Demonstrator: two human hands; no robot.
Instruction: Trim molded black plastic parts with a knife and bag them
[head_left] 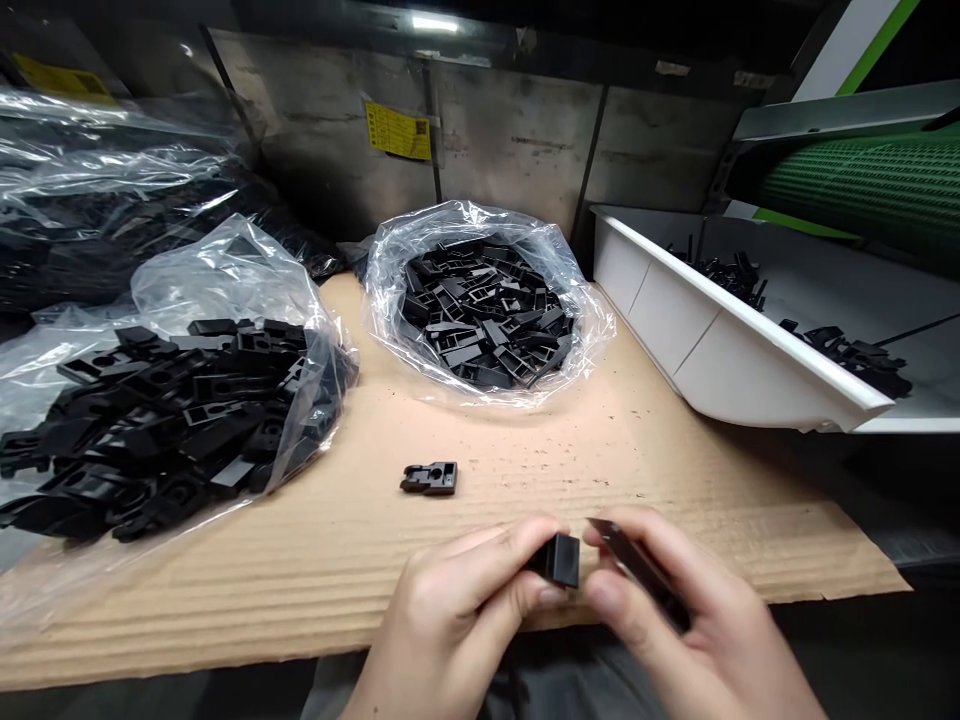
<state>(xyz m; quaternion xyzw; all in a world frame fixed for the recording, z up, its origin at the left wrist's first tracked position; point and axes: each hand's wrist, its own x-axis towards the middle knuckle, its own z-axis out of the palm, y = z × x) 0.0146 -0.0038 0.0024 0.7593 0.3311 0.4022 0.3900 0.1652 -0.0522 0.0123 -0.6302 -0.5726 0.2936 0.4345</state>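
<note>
My left hand [472, 600] pinches a small black plastic part [564, 560] between thumb and forefinger, its square end facing right. Most of that part is hidden by the fingers. Just to the right, my right hand [675, 610] grips a thin dark knife [645, 575], its pointed tip up and to the left, close beside the plastic part. A small gap shows between tip and part. One loose black plastic piece [430, 478] with a round hole lies on the cardboard [360, 560], beyond my left hand.
An open clear bag [382, 320] of black parts stands behind the hands. At left, another clear bag [315, 440] spills similar pieces. A white tray [720, 350] with black parts is at right, below a green mesh roll [862, 185]. Black scraps dot the cardboard.
</note>
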